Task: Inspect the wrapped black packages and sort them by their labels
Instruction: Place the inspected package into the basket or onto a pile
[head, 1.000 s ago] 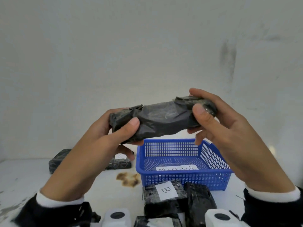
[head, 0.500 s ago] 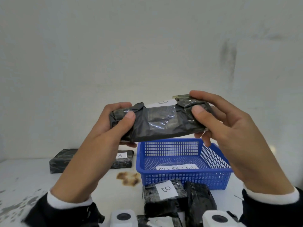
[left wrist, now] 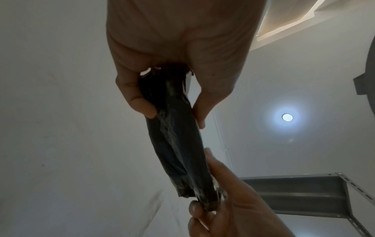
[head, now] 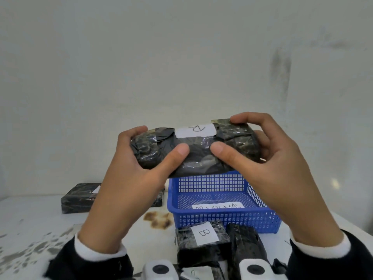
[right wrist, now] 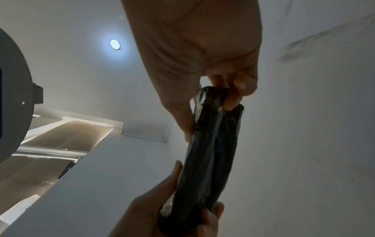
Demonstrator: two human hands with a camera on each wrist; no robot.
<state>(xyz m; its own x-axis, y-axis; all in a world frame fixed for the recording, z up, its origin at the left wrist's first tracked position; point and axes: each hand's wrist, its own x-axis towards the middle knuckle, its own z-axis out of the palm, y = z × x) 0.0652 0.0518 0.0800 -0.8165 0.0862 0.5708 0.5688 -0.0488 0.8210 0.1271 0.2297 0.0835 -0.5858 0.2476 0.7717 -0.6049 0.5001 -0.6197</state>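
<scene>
Both thumbs press the near face of a long black plastic-wrapped package (head: 193, 150), almost meeting at its middle, while the fingers (head: 245, 119) of each hand curl over the far edge. The left hand (head: 139, 168) grips the left end and the right hand (head: 268, 164) the right end, so the package is held level in the air, above the blue basket. Its wrap is crinkled, glossy film, taped over in clear strips, and a white paper label (head: 195, 130) marked with a handwritten B sits on its top face, turned upside down to the viewer. From the left wrist view the package (left wrist: 178, 144) looks slim and flattened, pinched between thumb and fingers at each end.

Below, a blue plastic mesh basket (head: 220, 217) stands on the white, stained bench (head: 36, 225), with a white slip of paper (head: 218, 206) lying inside. Just before it lies a second black wrapped package with a B label (head: 202, 241), touching another black wrapped bundle (head: 246, 247) to its right. A further flat black package (head: 78, 199) rests to the left, partly hidden by the left wrist. A brown scorch-like stain (head: 158, 219) marks the bench beside the basket.
</scene>
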